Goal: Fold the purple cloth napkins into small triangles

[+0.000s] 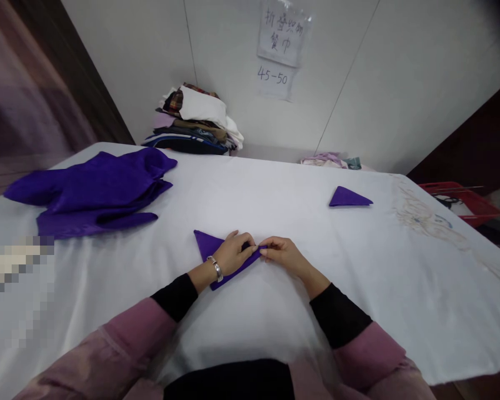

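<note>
A purple cloth napkin (207, 244), folded into a triangle, lies on the white tablecloth in front of me. My left hand (235, 253) rests over its middle, thumb and fingers closed on the folded edge near the right corner. At that corner, the fingertips of my right hand (286, 255) pinch the cloth, close beside the left thumb. Part of the napkin is hidden under my left hand. Farther right sits another purple napkin (348, 198), a small folded triangle apart from both hands.
Loose purple cloths (95, 189) lie heaped at the table's left. Behind the far edge rises a stack of folded clothes (200, 122), with more fabric (327, 160) farther right. A red basket (475, 208) stands beyond the right edge. Paper signs (280, 39) hang on the wall.
</note>
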The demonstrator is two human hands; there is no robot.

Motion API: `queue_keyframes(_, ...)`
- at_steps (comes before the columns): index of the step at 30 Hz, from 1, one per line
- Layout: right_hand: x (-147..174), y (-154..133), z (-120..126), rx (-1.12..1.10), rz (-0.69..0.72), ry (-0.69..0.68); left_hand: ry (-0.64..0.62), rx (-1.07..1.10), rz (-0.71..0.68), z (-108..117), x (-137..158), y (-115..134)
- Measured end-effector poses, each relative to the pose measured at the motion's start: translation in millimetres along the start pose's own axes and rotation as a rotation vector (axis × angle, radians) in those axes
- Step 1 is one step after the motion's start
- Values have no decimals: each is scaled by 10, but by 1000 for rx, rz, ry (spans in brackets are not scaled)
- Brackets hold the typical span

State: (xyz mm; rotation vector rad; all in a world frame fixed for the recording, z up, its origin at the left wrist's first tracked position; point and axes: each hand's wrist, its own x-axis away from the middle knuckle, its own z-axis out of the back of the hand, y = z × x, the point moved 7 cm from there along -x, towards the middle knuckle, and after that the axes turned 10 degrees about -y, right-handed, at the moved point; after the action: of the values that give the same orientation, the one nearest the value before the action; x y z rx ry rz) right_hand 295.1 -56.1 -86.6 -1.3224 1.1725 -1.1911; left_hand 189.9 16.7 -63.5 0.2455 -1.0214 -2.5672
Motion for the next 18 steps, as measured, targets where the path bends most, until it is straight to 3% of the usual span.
queue_keyframes(18, 33, -70, -23, 54, -18, 23, -53, -45, -21, -20, -17, 53)
